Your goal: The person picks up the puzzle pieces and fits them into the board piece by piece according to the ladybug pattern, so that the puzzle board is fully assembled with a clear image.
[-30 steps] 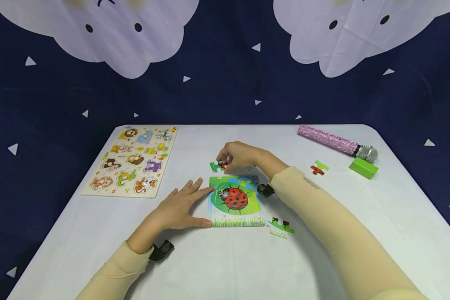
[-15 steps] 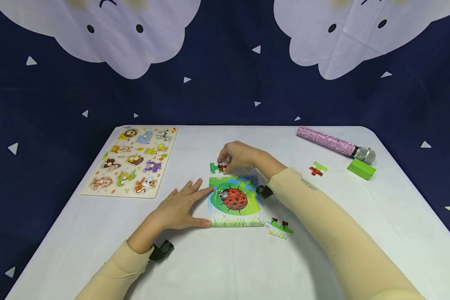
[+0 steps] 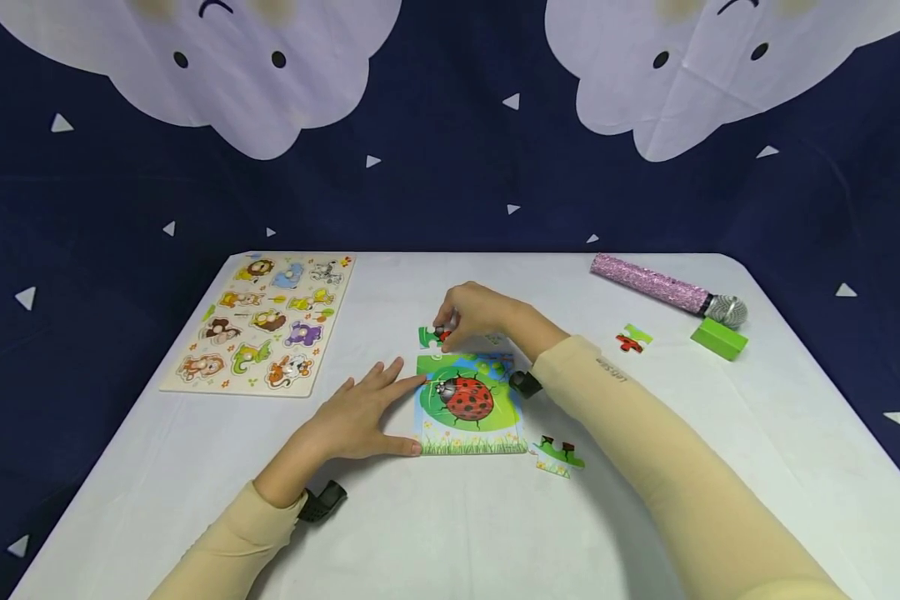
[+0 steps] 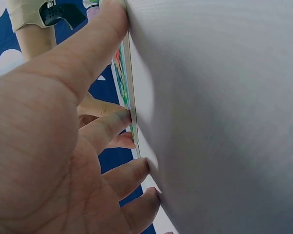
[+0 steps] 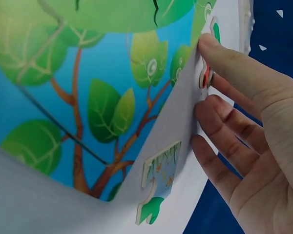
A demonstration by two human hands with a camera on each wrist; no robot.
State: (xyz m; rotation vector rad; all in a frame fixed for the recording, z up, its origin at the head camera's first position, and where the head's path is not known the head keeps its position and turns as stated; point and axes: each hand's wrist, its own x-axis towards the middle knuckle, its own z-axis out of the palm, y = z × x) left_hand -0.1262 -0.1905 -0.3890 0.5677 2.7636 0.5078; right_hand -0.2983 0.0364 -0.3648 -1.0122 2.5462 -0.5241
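A square ladybug puzzle (image 3: 468,404) lies on the white table. My left hand (image 3: 356,417) rests flat at its left side, fingers spread, with thumb and index finger touching its edge. Just beyond the puzzle's far edge, my right hand (image 3: 476,315) pinches a green and red puzzle piece (image 3: 427,337); the right wrist view shows the thumb and fingers around this piece (image 5: 205,76), partly hidden. Beside that hand in the same view lies a loose piece with grass and a green part (image 5: 161,178). Another loose piece (image 3: 558,457) lies at the puzzle's near right corner.
An animal peg board (image 3: 258,323) lies at the back left. To the right are a red and green piece (image 3: 633,337), a green block (image 3: 719,339) and a pink glitter microphone (image 3: 652,282). A dark blue patterned cloth (image 3: 435,200) hangs behind the table.
The head view has shifted slightly. Both hands keep nearly the same place, and the piece at the right fingertips has barely moved.
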